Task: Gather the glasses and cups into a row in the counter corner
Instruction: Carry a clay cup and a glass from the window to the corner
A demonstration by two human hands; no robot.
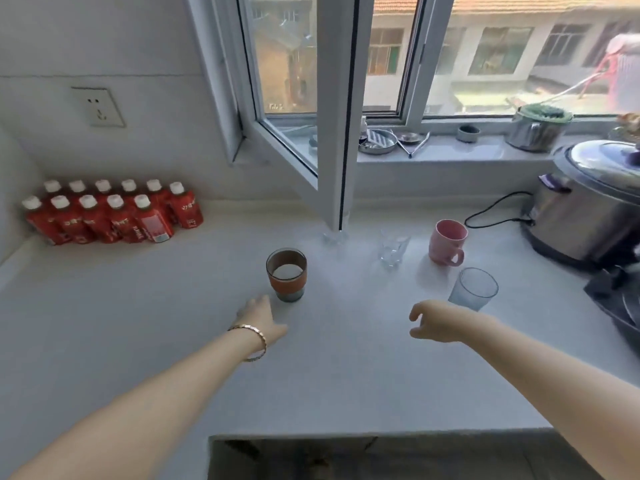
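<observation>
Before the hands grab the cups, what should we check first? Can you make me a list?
1. Left hand empty and open: ok.
2. Right hand empty, fingers curled loosely: ok.
3. Brown cup upright, just beyond the left hand: ok.
4. Blue glass upright beside the right hand: ok.
5. Pink mug and clear glass upright and apart from each other: ok.
6. Room in the corner for a row: cannot tell; red bottles already fill the corner.
</observation>
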